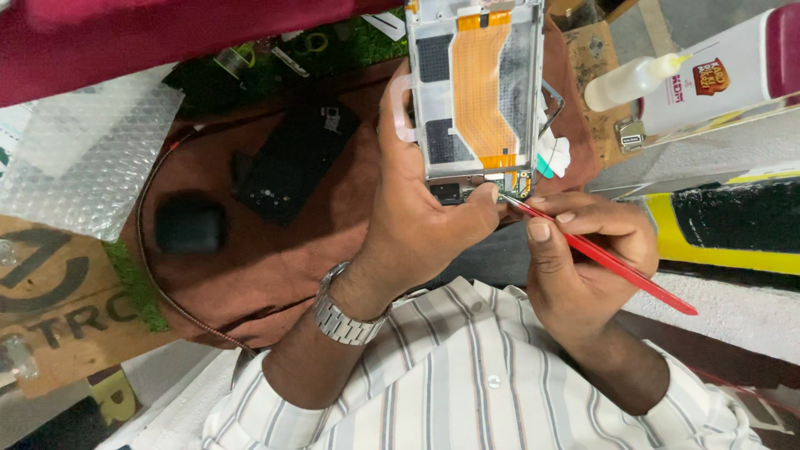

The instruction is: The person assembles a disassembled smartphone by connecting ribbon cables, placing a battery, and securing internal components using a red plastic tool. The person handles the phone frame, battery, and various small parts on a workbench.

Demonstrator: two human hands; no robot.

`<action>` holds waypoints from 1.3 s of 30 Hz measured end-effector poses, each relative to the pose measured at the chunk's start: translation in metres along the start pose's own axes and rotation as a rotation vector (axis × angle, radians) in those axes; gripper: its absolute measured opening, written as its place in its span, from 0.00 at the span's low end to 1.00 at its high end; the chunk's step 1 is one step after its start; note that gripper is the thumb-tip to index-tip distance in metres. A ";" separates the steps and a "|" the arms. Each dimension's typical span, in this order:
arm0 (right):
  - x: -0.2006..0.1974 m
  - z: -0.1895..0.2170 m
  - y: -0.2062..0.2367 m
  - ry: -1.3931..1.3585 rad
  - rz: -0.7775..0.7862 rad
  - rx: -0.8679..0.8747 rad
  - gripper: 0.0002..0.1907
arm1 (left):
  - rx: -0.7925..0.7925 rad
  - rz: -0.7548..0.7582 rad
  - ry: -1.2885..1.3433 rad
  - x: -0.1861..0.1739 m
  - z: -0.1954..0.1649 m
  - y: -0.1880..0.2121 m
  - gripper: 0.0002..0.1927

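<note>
A: State the position of the hands.

B: The left hand (417, 212) is closed around the lower edge of an opened phone frame (475, 87), held up above the brown cloth (275, 267) on the tabletop. The right hand (583, 250) is closed, pen-style, on a red pry tool (608, 260); its tip touches the connector area at the frame's bottom edge.

A: Risks?

B: 3, in my judgement. The tip could slip and tear the orange flex cable (481, 83). Excess leverage could crack a connector. The frame rests in 1 hand only, so a twist could drop it.

A: Packages and labels?

B: A white bottle with a dark red cap (733, 71) lies at upper right, bearing a small red-and-gold label. A small nozzle bottle (633, 81) lies just beside it. Below them sits a yellow-and-black box (725, 229). Bubble wrap (83, 158) lies at left, above brown cardboard with dark lettering (50, 308).
</note>
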State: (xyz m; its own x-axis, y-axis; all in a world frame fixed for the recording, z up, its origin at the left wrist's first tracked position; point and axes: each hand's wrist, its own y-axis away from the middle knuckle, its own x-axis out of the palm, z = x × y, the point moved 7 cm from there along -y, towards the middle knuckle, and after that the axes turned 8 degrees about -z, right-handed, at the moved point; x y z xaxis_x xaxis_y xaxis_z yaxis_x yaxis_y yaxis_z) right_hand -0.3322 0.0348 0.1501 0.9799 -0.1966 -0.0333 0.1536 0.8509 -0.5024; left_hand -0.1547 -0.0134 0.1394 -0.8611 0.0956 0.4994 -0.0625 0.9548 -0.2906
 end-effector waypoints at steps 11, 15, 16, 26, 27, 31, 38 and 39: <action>-0.003 -0.002 0.002 -0.064 -0.032 -0.012 0.13 | 0.008 0.022 -0.018 0.004 -0.007 -0.002 0.47; -0.004 -0.003 0.002 -0.065 -0.048 -0.013 0.13 | -0.027 0.014 0.080 0.004 -0.005 0.001 0.48; -0.004 -0.003 0.002 -0.067 -0.051 -0.013 0.13 | -0.021 0.014 0.072 0.004 -0.004 0.001 0.48; -0.003 -0.004 0.003 -0.065 -0.055 -0.011 0.13 | 0.019 0.021 -0.007 0.003 -0.006 0.001 0.48; -0.003 -0.004 0.003 -0.064 -0.054 -0.011 0.13 | -0.006 0.021 0.023 0.003 -0.005 0.001 0.48; -0.003 -0.002 0.002 -0.039 -0.044 -0.002 0.13 | -0.025 0.013 0.042 0.003 -0.005 0.002 0.49; -0.004 -0.027 -0.014 -0.210 -0.009 0.058 0.12 | 0.007 -0.098 -0.052 -0.011 -0.006 -0.014 0.46; -0.005 -0.035 -0.016 -0.235 -0.010 0.078 0.11 | -0.029 -0.136 -0.045 -0.019 -0.005 -0.015 0.47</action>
State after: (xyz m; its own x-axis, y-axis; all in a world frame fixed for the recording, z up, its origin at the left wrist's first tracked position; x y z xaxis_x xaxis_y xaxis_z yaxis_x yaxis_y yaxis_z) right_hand -0.3437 0.0050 0.1282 0.9796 -0.0937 0.1779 0.1635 0.8862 -0.4335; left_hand -0.1350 -0.0282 0.1384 -0.8676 -0.0471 0.4950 -0.1660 0.9658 -0.1991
